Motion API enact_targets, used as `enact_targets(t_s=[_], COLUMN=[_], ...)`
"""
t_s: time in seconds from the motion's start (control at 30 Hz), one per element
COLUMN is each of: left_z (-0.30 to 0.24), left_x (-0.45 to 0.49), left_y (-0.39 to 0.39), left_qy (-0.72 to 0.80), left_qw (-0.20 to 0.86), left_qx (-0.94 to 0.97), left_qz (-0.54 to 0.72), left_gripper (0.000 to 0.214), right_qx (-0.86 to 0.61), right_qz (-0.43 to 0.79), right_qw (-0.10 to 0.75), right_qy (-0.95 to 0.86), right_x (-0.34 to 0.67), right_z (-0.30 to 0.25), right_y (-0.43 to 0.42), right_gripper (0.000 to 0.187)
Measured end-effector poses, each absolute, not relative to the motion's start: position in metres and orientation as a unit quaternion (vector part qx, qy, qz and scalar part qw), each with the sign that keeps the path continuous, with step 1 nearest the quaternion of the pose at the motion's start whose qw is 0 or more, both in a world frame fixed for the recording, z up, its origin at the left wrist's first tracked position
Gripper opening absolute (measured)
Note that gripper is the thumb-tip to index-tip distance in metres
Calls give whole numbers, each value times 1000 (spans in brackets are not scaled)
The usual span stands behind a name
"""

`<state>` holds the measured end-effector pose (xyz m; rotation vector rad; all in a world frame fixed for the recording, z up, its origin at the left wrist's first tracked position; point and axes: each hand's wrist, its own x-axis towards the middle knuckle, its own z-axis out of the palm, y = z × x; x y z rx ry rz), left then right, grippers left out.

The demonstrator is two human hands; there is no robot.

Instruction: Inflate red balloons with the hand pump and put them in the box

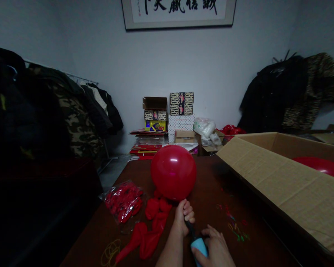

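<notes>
An inflated red balloon [173, 172] sits on the nozzle of a small blue hand pump [198, 245] above the dark wooden table [211, 185]. My left hand [183, 216] is closed around the balloon's neck at the pump's black nozzle. My right hand [215, 248] is wrapped round the pump's blue body, lower and nearer to me. Several flat red balloons [150, 230] lie on the table just left of my left arm.
A clear bag of red balloons [123, 200] lies at the left. Loose rubber bands [110, 253] and coloured bands [235, 224] lie on the table. A large cardboard box [289, 185] at the right holds another red balloon [323, 167]. Stacked boxes [180, 115] stand by the wall; coats hang at both sides.
</notes>
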<state>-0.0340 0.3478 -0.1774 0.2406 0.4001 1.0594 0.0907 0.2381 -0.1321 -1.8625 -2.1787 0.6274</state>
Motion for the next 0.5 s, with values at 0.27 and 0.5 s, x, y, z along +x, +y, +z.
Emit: enact_targets(t_s=[0.27,0.5], left_z=[-178,-175], left_x=[-33,-32], left_y=[351,346], left_qy=[204,200], left_qw=[832,834], left_qx=[122,140], left_qz=[502,495], left_gripper=[40,42], right_qx=[-660,-647], right_qz=[178,169], right_qw=[128,102], right_qy=[-719,-737], right_x=[75,82], right_z=[-130,-138], right_y=[243,237], right_gripper=[46,47])
